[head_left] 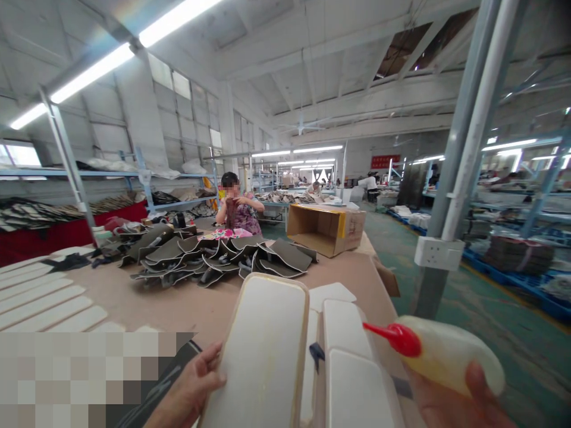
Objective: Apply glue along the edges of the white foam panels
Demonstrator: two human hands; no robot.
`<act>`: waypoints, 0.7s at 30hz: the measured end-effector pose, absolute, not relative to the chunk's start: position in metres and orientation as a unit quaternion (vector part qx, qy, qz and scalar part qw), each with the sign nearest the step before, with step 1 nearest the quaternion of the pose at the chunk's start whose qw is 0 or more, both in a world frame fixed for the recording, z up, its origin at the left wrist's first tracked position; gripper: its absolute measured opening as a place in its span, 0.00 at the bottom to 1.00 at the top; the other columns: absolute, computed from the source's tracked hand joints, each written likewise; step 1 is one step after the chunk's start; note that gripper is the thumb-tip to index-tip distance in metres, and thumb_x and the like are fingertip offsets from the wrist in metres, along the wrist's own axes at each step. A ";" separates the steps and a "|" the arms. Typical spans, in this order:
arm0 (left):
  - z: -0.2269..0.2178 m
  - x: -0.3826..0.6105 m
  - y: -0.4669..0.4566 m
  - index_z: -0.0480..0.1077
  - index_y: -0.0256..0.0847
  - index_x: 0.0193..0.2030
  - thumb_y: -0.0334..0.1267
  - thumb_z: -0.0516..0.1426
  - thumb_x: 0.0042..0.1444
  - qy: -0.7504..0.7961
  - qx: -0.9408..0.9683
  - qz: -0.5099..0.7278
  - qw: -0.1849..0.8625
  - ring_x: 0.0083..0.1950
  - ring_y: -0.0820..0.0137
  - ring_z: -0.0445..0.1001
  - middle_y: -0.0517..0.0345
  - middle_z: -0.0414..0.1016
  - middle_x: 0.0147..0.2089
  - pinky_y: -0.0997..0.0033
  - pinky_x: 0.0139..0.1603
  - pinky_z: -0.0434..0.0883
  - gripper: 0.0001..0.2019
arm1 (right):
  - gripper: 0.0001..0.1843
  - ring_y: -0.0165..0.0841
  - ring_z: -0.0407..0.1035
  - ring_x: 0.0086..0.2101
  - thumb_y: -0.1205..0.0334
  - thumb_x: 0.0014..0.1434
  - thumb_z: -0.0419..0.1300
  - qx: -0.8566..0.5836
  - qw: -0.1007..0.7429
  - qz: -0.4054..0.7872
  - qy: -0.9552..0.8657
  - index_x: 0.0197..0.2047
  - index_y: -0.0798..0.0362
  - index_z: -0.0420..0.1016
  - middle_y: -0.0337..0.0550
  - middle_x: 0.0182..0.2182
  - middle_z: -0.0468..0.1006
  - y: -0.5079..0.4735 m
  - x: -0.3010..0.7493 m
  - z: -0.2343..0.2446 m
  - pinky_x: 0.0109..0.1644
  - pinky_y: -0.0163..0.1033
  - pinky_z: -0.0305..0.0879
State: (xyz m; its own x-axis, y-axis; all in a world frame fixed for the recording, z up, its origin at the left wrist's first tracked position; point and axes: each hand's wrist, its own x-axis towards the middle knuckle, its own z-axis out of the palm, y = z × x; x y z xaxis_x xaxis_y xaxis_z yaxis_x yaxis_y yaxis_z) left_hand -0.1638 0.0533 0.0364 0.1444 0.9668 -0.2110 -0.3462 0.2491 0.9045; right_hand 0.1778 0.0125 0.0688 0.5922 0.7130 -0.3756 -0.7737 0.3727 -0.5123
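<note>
My left hand (190, 389) grips the left edge of a long cream foam panel (263, 356), which tilts up toward me at the bottom centre. My right hand (450, 401) is closed round a pale squeeze bottle (450, 353) with a red nozzle (395, 336) that points left over more white foam pieces (348, 356) lying beside the panel. A small dark clip (316, 352) sits between the panel and those pieces.
A tan worktable (178, 297) carries a heap of dark cut shoe parts (218, 255), white strips (40, 297) at left and an open cardboard box (325, 229). A person (238, 208) sits behind the heap. A steel post (459, 160) with a socket stands right; shelves line the left.
</note>
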 end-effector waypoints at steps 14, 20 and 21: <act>0.069 -0.176 0.037 0.78 0.36 0.49 0.31 0.63 0.35 0.433 0.437 0.329 0.717 0.47 0.47 0.77 0.45 0.80 0.47 0.58 0.44 0.74 0.28 | 0.36 0.51 0.59 0.57 0.55 0.30 0.74 -0.365 0.832 0.363 -0.208 0.47 0.48 0.75 0.46 0.53 0.73 0.004 0.197 0.084 0.62 0.60 0.55; 0.062 -0.173 0.036 0.78 0.35 0.47 0.31 0.64 0.30 0.442 0.420 0.354 0.709 0.42 0.47 0.79 0.44 0.81 0.43 0.59 0.39 0.75 0.30 | 0.42 0.53 0.61 0.56 0.59 0.18 0.75 -0.401 0.820 0.369 -0.175 0.44 0.48 0.76 0.47 0.50 0.74 0.002 0.196 0.086 0.63 0.59 0.50; 0.060 -0.174 0.037 0.78 0.36 0.48 0.31 0.63 0.30 0.440 0.420 0.357 0.708 0.42 0.47 0.79 0.45 0.81 0.42 0.58 0.39 0.75 0.30 | 0.42 0.53 0.62 0.56 0.58 0.19 0.76 -0.404 0.820 0.365 -0.179 0.44 0.47 0.76 0.47 0.50 0.75 0.002 0.196 0.086 0.64 0.58 0.50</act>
State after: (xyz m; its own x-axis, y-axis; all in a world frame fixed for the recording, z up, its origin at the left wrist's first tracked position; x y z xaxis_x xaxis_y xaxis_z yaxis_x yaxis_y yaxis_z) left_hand -0.1740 0.0368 0.0596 0.3566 0.8763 -0.3239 -0.1363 0.3918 0.9099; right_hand 0.1958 0.0015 0.0865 0.6698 0.7425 -0.0016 -0.4537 0.4076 -0.7925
